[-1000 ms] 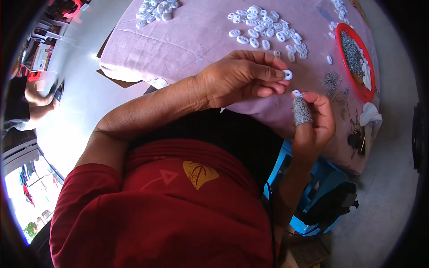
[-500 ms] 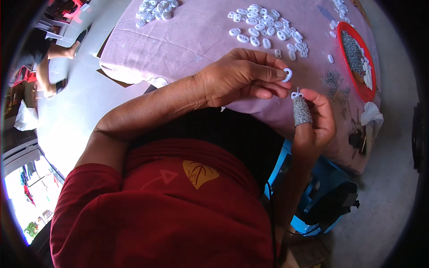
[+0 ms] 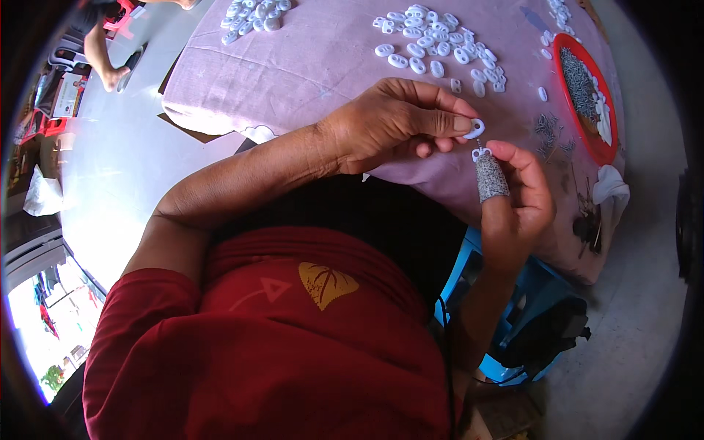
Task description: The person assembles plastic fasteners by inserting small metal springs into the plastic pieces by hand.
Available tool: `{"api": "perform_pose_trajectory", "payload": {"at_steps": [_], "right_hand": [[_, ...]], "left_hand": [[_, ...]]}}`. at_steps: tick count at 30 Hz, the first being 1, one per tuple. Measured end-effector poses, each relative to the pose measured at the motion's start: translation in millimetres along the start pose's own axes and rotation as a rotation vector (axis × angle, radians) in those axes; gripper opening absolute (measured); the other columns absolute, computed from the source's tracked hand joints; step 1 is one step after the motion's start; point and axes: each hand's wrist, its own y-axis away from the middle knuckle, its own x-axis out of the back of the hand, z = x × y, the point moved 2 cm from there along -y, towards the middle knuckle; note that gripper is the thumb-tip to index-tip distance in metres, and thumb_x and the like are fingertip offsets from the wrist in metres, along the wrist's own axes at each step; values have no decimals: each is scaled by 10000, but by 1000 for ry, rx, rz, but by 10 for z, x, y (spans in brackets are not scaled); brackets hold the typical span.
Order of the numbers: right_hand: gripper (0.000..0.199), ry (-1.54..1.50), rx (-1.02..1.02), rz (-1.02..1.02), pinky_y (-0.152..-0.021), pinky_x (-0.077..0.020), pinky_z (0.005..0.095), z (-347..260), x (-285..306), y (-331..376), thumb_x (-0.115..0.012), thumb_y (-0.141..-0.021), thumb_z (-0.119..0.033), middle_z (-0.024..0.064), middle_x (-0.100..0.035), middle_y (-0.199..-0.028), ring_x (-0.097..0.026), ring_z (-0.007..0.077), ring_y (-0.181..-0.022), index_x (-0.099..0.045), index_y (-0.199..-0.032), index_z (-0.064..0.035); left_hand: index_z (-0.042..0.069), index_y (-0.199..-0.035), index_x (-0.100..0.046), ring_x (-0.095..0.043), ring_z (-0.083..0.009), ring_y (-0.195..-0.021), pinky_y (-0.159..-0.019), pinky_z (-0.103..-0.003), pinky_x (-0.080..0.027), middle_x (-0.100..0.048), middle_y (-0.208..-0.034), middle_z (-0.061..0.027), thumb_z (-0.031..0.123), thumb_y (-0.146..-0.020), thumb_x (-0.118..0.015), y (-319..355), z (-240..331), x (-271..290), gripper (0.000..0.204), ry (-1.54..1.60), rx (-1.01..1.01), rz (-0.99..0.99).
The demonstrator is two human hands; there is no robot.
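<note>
Nearest, right hand point(image 3: 517, 213) raised off the cloth point(image 3: 315, 66), thumb in a grey sleeve point(image 3: 490, 177), fingers curled narrow around a small white piece point(image 3: 480, 154) pinched at the tip. Just beyond, left hand point(image 3: 396, 125) closed on a white ring point(image 3: 475, 128), thumb and forefinger tight, ring almost touching the piece. Probably best to hold both pinches firm, line ring and piece squarely, press with the sleeved thumb and avoid slipping. Farther along the cloth, a heap of rings point(image 3: 440, 40), scattered pins point(image 3: 548, 132), a red tray point(image 3: 568, 51) at the right edge. Hard to tell the piece's exact shape; tray contents blurred; lower fingers of both hands hidden
</note>
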Motion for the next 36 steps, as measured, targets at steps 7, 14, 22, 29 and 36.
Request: {"api": "perform_pose_trajectory", "payload": {"at_steps": [7,14,22,29,36], "right_hand": [[231,-25,-41,-13,-683,-436,189,17,-31,14,-572,-778,108,28,-617,-855,-563,68,-774,-622,-991,34],[241,-63,-52,-7,-715,-449,199,34,-45,15,-563,-772,130,37,-619,-863,-575,79,-794,-618,-990,42],[238,-92,-50,-3,-742,-460,213,19,-55,11,-570,-769,130,47,-625,-883,-583,90,-812,-616,-989,52],[232,-70,-74,5,-738,-459,215,30,-51,9,-579,-768,121,48,-628,-877,-581,90,-809,-619,-984,50],[233,-105,-85,5,-747,-459,221,66,-79,7,-589,-777,126,52,-626,-879,-579,95,-807,-612,-995,48]], "left_hand": [[25,-1116,-651,-630,-64,-752,-595,-160,-469,-688,-942,-37,104,-890,-647,-5,-16,11,239,-49,-61,-13],[18,-1105,-655,-616,-56,-742,-596,-165,-463,-691,-935,-40,97,-894,-642,-10,-9,22,226,-178,-114,2],[22,-1106,-656,-612,-59,-739,-600,-169,-460,-693,-922,-39,97,-890,-645,-9,-14,20,229,-162,-109,8],[17,-1095,-663,-610,-55,-740,-597,-171,-458,-693,-915,-35,85,-892,-642,-6,-4,16,215,-184,-111,9],[26,-1080,-674,-589,-44,-720,-594,-176,-449,-689,-883,-22,93,-884,-661,-9,-25,13,207,-249,-163,4]]}}
